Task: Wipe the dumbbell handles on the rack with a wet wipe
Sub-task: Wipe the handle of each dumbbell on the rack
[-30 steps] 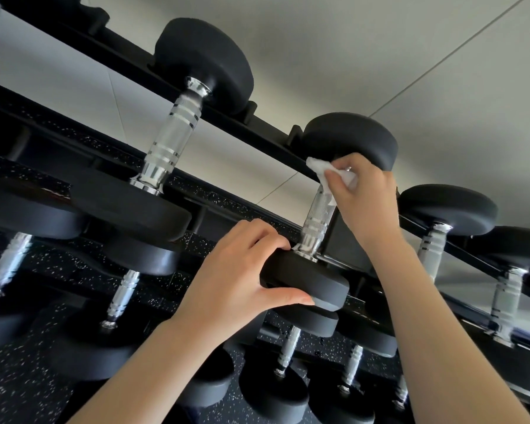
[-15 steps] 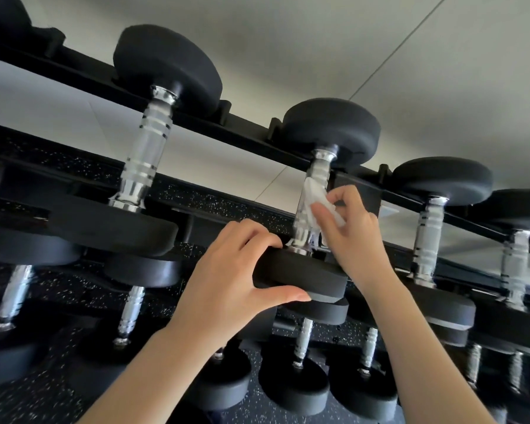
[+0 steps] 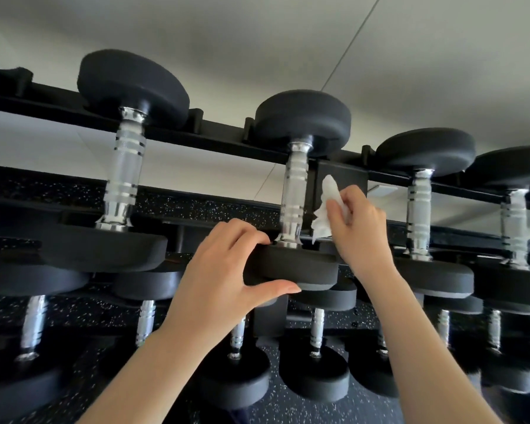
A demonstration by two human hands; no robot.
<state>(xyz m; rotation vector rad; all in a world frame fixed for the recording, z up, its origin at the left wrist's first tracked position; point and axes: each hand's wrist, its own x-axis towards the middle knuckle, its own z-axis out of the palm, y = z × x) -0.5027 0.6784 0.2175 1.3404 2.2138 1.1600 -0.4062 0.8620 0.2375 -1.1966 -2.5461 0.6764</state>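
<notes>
Up close at the dumbbell rack [image 3: 221, 139], a person's right hand [image 3: 357, 228] pinches a crumpled wet wipe [image 3: 326, 209] between thumb and curled fingers, holding it just right of the middle dumbbell's handle [image 3: 294, 191] and apart from it. That chrome handle runs up and away from the person, its long axis joining the near weight head [image 3: 303, 267] to the far one [image 3: 303, 117] resting on the rack's top rail. The left hand [image 3: 224, 276] grips the near head, fingers curled over its top edge beside the handle's base and thumb pressed beneath its rim. Of the two hands, the right is nearer the handle's middle; the left sits at its lower end. To the right of that handle stands the next dumbbell's handle [image 3: 419, 209], roughly parallel and just beyond the wipe hand; another handle [image 3: 126, 169] stands well to the left. Judging from the wipe's place between two handles, the coming stroke could go to either, a short sideways reach from the right hand.
</notes>
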